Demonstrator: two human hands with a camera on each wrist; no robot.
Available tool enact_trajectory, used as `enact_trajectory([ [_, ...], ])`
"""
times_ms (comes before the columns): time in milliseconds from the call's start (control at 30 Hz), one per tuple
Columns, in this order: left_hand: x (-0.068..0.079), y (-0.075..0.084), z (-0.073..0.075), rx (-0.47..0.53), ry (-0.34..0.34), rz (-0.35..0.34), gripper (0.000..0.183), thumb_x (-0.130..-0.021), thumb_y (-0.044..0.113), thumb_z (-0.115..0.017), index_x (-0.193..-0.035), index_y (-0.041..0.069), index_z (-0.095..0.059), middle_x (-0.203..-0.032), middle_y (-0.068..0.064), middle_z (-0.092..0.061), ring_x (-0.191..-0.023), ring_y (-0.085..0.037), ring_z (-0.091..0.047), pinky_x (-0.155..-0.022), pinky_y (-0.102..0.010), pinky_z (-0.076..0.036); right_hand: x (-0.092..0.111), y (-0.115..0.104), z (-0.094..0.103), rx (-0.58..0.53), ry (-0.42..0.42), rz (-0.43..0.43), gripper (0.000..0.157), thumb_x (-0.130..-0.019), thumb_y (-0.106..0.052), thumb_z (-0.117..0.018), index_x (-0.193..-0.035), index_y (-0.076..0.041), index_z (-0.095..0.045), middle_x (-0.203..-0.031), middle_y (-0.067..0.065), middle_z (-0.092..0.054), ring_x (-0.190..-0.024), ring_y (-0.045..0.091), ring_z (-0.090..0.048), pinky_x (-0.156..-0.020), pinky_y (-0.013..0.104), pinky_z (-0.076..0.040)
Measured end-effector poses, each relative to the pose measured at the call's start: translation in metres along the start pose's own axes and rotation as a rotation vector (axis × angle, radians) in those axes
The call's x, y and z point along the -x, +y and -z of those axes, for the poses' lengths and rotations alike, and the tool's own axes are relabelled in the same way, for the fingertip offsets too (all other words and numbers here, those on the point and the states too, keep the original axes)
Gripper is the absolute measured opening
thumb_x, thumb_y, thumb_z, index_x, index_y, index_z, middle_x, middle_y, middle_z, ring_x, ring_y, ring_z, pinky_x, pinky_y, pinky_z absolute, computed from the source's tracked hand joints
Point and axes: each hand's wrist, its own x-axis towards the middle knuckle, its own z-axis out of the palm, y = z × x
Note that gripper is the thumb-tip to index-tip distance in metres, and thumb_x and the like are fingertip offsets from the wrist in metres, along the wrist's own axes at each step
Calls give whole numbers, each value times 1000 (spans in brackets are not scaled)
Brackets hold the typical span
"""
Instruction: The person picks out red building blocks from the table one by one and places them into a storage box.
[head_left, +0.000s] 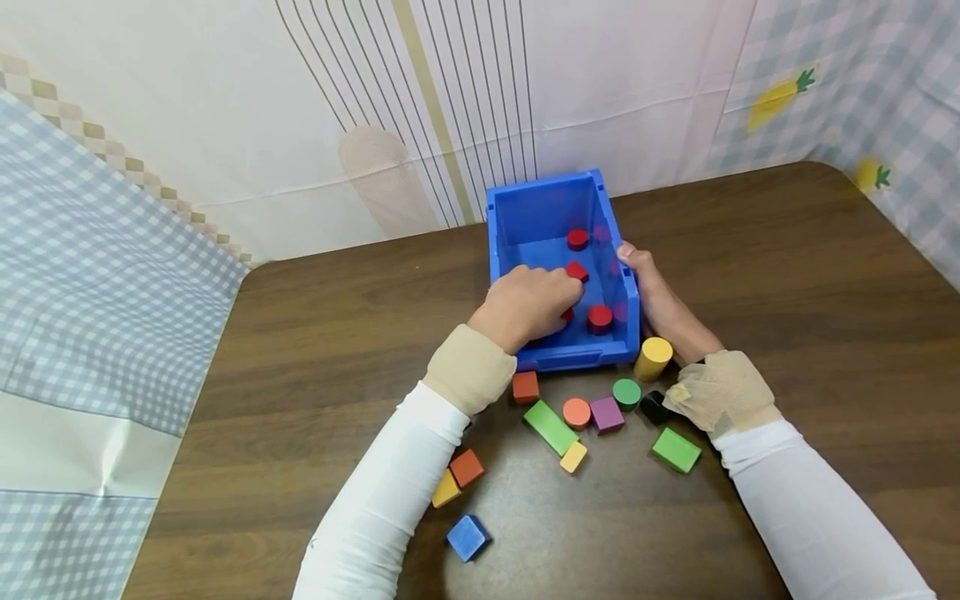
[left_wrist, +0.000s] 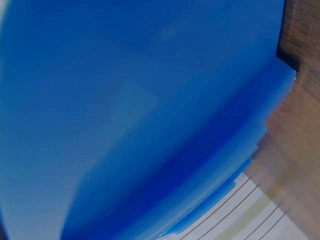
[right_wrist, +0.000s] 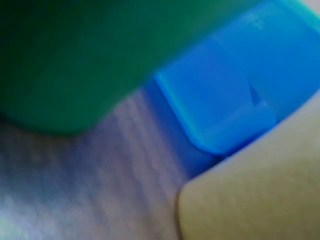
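A blue plastic bin (head_left: pixel 577 360) stands on the table in the head view, with several red blocks inside, among them a red cylinder (head_left: pixel 599 318) and a red square block (head_left: pixel 576 272). My left hand (head_left: pixel 528 302) reaches over its left side into it, knuckles up. The fingertips are hidden below the knuckles, close to the red blocks, and I cannot tell whether they hold one. My right hand (head_left: pixel 660 300) grips the bin's right wall, thumb over the rim. In the left wrist view the blue bin wall (left_wrist: pixel 150 100) fills most of the picture.
In front of the bin lie a yellow cylinder (head_left: pixel 653 359), a green cylinder (head_left: pixel 627 393), a purple block (head_left: pixel 607 414), a green bar (head_left: pixel 551 427) and other coloured blocks. A blue cube (head_left: pixel 468 537) lies nearer me. A patterned curtain (head_left: pixel 622 83) hangs behind the table.
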Motion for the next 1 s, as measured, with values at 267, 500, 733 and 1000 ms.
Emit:
enact_trajectory([
  [267, -3, 1, 0, -24, -17, -12, 10, -105, 27, -66, -109, 20, -72, -97, 1, -70, -78, -15, -63, -73, -30, -57, 2, -1, 0, -5, 8, -5, 78, -100, -67, -34, -167, -28, -19, -160, 14, -32, -138, 28, -39, -112, 45, -34],
  [500, -4, 2, -1, -38, -41, -17, 12, -106, 28, -65, -112, 21, -72, -100, 1, -71, -80, -15, -63, -75, -30, -57, 3, -1, 1, 11, 5, -21, 78, -100, -67, -32, -166, -28, -19, -157, 14, -34, -136, 27, -41, -109, 42, -36],
  [733, -4, 1, -2, -49, -38, -13, 12, -106, 29, -65, -111, 21, -72, -100, 1, -71, -80, -16, -63, -75, -31, -57, 2, -1, 2, 19, -6, -27, 79, -100, -68, -32, -167, -31, -17, -161, 13, -32, -139, 29, -40, -112, 46, -36],
  [1000, -3, 1, -1, -53, -56, -13, 12, -106, 29, -65, -113, 22, -72, -104, 1, -71, -82, -16, -63, -76, -32, -57, 3, -1, 2, 64, -14, -50, 78, -100, -71, -29, -168, -34, -14, -164, 12, -29, -142, 32, -38, -117, 55, -33],
])
